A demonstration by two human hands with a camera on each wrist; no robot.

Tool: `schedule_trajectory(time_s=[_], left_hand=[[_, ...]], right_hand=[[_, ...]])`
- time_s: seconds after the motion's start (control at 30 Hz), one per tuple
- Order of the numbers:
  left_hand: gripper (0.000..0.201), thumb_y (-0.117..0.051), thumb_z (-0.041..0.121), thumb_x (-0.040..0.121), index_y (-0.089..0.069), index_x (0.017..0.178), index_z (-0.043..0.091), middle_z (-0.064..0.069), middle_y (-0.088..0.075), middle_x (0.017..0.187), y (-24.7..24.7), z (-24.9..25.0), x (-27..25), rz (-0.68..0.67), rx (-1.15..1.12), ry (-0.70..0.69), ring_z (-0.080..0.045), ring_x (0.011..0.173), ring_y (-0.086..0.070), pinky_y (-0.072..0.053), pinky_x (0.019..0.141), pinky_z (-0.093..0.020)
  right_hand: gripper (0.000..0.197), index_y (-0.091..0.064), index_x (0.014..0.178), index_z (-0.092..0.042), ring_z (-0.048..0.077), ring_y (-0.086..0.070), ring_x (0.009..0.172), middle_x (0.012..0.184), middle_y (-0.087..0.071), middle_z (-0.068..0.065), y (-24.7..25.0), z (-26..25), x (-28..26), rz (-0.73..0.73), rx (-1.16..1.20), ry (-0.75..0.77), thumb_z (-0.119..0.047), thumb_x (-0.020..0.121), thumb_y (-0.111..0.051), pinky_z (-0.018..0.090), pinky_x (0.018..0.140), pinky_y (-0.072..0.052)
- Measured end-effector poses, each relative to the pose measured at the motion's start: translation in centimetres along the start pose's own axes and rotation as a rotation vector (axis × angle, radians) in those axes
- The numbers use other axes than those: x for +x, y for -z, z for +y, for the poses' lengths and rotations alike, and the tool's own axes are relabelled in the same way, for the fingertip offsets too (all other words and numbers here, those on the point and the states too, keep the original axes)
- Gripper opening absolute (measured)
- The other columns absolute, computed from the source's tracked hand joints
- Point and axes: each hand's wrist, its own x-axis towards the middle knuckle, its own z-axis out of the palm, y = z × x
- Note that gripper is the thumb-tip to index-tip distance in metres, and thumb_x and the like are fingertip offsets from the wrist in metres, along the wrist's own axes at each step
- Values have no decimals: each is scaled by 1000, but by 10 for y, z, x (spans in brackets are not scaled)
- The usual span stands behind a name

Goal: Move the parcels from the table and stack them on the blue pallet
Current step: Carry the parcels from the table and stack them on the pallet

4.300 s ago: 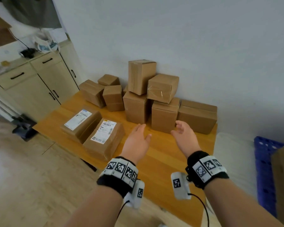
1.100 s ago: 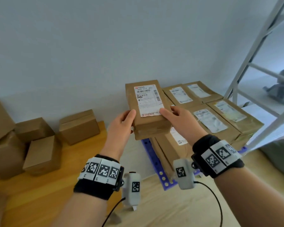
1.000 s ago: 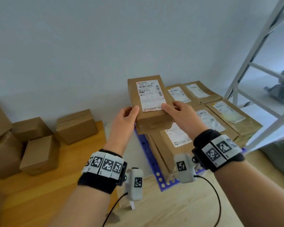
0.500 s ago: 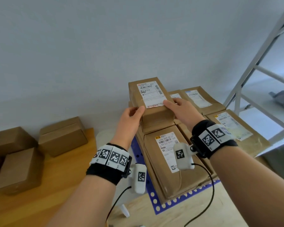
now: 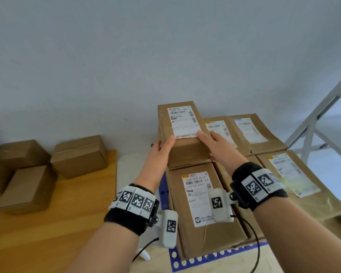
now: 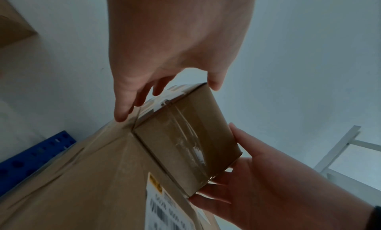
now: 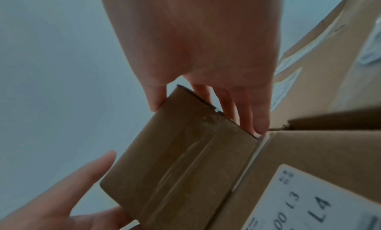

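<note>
A brown parcel (image 5: pixel 182 134) with a white label lies on the back left of the parcel stack on the blue pallet (image 5: pixel 205 260). My left hand (image 5: pixel 163 143) holds its near left corner, thumb on top and fingers down the side. My right hand (image 5: pixel 211 143) holds the near right corner the same way. In the left wrist view the parcel (image 6: pixel 185 140) has its taped end towards me and its bottom edge meets the labelled parcel (image 6: pixel 92 184) beneath. The right wrist view shows the parcel (image 7: pixel 185 160) between my fingers (image 7: pixel 247 112) and the opposite hand (image 7: pixel 72 192).
Several labelled parcels (image 5: pixel 201 209) cover the pallet in layers. Left of it, the wooden table (image 5: pixel 47 233) carries plain cardboard boxes (image 5: pixel 79 156). A white metal frame (image 5: pixel 319 119) stands at the right. The wall is right behind the stack.
Both hands have carried the parcel from the table over to the pallet and lowered it onto the back left of the stack. The grip has stayed the same.
</note>
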Motion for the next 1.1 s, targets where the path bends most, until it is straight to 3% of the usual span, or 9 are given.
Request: schedule_trajectory(time_s=[0.1, 0.23, 0.33, 0.47, 0.57, 0.73, 0.9, 1.0, 1.1], left_hand=[[62, -42, 73, 89, -45, 140, 38, 10, -61, 125, -9, -3, -5, -17, -3, 48, -8, 111, -59, -47, 87, -28], [50, -39, 68, 93, -45, 136, 42, 11, -61, 122, -16, 1, -12, -1, -22, 75, -4, 106, -59, -45, 75, -23], [47, -38, 65, 95, -46, 135, 42, 12, -64, 120, -19, 0, -16, 1, -30, 70, -3, 104, -61, -46, 72, -19], [57, -38, 68, 93, -45, 141, 39, 9, -63, 127, -22, 0, -17, 11, 11, 43, -9, 113, -60, -49, 96, -32], [56, -38, 66, 94, -46, 141, 35, 9, -62, 127, -22, 5, -22, 25, 33, 43, -11, 115, -58, -44, 102, -35], [60, -35, 63, 97, -39, 146, 29, 16, -48, 131, -20, 22, -34, 103, 133, -28, -10, 128, -44, -33, 93, -28], [74, -41, 61, 96, -22, 156, 23, 5, -26, 160, 2, 32, -47, 244, 204, -96, -16, 146, -26, -22, 115, -37], [67, -43, 53, 99, -25, 155, 22, 2, -29, 159, 25, 34, -55, 316, 189, -133, -16, 144, -28, -24, 110, -32], [58, -44, 42, 102, -29, 154, 21, 2, -32, 158, 53, 32, -58, 384, 194, -129, -16, 143, -30, -23, 99, -26]], right_hand=[[63, -47, 139, -26, 9, -61, 104, 116, -63, -10, 2, 3, -2, -47, 23, 24, -65, 90, -50, 40, 100, -50], [65, -47, 139, -25, 10, -61, 105, 118, -62, -9, 6, 3, -3, -73, 34, 26, -66, 89, -51, 41, 100, -50], [80, -42, 143, -24, 16, -60, 113, 128, -60, -5, 5, 5, -2, -64, 6, 33, -75, 82, -50, 44, 102, -49], [97, -39, 146, -24, 20, -58, 117, 132, -58, -1, 4, 9, 0, -63, -10, 49, -84, 71, -48, 47, 102, -48], [95, -39, 146, -22, 20, -57, 119, 134, -58, -1, 3, 8, -2, -73, -30, 57, -82, 73, -48, 47, 103, -47], [76, -30, 152, -19, 21, -45, 134, 148, -45, 1, 8, -10, -14, 14, -86, 155, -59, 92, -53, 41, 110, -38], [73, -31, 151, -23, 19, -40, 137, 153, -38, 3, 10, -40, -31, 151, -114, 343, -58, 92, -55, 34, 103, -36], [65, -34, 149, -27, 12, -39, 132, 151, -36, -1, -2, -58, -45, 172, -119, 479, -55, 94, -53, 26, 95, -34], [57, -37, 146, -29, 9, -39, 132, 148, -38, -5, -26, -74, -55, 128, -88, 542, -52, 95, -51, 24, 96, -33]])
